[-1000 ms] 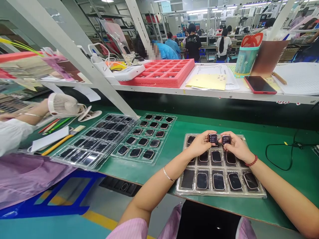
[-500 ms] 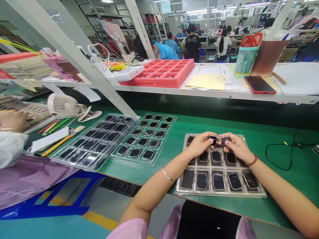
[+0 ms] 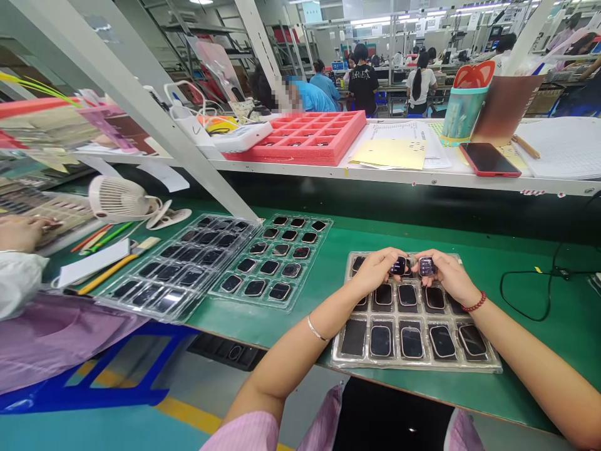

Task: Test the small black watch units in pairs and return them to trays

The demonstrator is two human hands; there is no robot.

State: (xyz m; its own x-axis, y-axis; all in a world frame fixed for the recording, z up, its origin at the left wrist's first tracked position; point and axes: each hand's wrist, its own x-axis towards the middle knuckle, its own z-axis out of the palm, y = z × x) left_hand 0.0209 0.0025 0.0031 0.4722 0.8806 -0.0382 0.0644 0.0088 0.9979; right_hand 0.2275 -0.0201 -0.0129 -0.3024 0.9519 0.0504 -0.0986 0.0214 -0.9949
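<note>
My left hand (image 3: 380,270) grips a smartwatch (image 3: 399,265) without a strap, its dark screen lit with small marks. Beside it, a second smartwatch (image 3: 427,267) is pinched in my right hand (image 3: 446,275), also with a lit screen. The two watches are a little apart. Both hands are above the far rows of a clear plastic tray (image 3: 345,362), whose pockets hold several watches with black screens, such as this watch (image 3: 412,342). The front left pocket (image 3: 354,338) shows only a dark bottom. My hands cover part of the far rows.
Left of my tray lie another clear tray (image 3: 244,299) of watches and stacked clear trays (image 3: 188,307). A brush (image 3: 107,275), a white fan (image 3: 123,199) and a co-worker's hand (image 3: 21,233) are farther left. The shelf holds a red foam tray (image 3: 350,141) and a phone (image 3: 489,160). A black cable (image 3: 526,318) lies right.
Both watches have turned slightly in my fingers, and their lit screens show more fully. My arms stay in place. The co-worker's hand at left has shifted slightly.
</note>
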